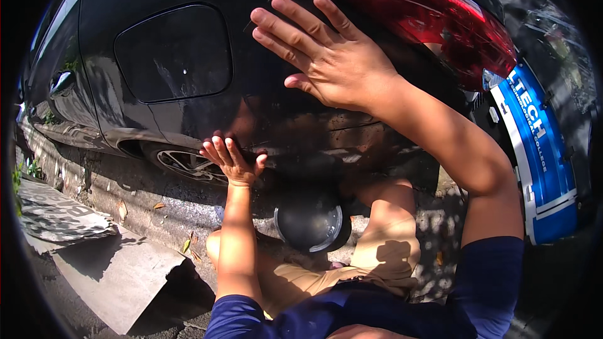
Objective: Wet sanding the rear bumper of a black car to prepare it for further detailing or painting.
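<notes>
My right hand [323, 56] is stretched flat, fingers together and thumb out, against or just over the glossy black rear panel of a car [270, 113]. It lies left of the red tail light [433, 16] and holds nothing. Lower down, my left hand [229, 162] has its fingers raised and apart beside the car's lower side, above the rear wheel [188, 162]. Whether either palm presses on the paint I cannot tell. Between the hands and further left, a closed fuel door [176, 53] bears a small pale spot. No tool or cloth shows in either hand.
A round black bucket-like container [308, 216] stands between my knees, close under the car. Bent cardboard [122, 276] lies on the ground at the left, with dry leaves nearby. A blue and white plate [556, 179] is at the right, by the car's rear.
</notes>
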Available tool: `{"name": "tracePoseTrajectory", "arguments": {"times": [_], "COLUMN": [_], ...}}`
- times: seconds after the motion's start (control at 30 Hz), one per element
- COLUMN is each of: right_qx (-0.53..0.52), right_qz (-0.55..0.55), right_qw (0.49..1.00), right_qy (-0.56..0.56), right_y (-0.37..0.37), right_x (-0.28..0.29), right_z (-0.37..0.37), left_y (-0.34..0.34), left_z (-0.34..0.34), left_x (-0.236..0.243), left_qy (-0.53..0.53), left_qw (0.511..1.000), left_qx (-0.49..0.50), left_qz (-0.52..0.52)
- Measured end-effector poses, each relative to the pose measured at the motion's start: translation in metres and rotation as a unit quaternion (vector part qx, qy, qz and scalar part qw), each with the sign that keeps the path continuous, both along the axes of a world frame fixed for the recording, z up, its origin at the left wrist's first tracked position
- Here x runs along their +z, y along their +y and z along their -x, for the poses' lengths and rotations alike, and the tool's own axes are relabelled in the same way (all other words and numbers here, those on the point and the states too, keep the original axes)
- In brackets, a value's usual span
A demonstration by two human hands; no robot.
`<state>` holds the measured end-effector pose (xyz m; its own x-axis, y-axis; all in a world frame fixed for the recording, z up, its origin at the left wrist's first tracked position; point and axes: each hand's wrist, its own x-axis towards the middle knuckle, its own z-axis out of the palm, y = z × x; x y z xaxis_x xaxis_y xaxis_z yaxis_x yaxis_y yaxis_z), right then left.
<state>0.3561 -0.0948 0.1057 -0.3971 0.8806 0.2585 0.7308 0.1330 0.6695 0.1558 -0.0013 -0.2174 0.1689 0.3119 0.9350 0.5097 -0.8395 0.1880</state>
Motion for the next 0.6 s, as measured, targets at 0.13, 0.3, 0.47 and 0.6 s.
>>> {"name": "tracePoseTrajectory", "arguments": {"times": [0.13,0.3,0.47,0.6], "right_qx": [-0.001,-0.026,-0.016,-0.002], "right_qz": [0.024,0.026,-0.015,-0.008], "right_qw": [1.0,0.999,0.999,1.0], "right_qy": [0.01,0.018,-0.036,-0.026], "right_y": [-0.024,-0.127,0.003,-0.016], "right_x": [0.003,-0.031,0.011,-0.018], "right_z": [-0.013,-0.104,0.008,0.0], "left_y": [-0.003,-0.013,-0.007,-0.001], "left_z": [0.007,-0.018,-0.006,0.002], "left_x": [0.0,0.016,0.003,0.002], "left_qy": [0.043,-0.037,-0.04,-0.019], "left_qw": [0.999,0.999,0.999,1.0], "left_qx": [0.02,0.002,0.006,0.0], "left_qz": [0.009,0.012,0.006,0.001]}}
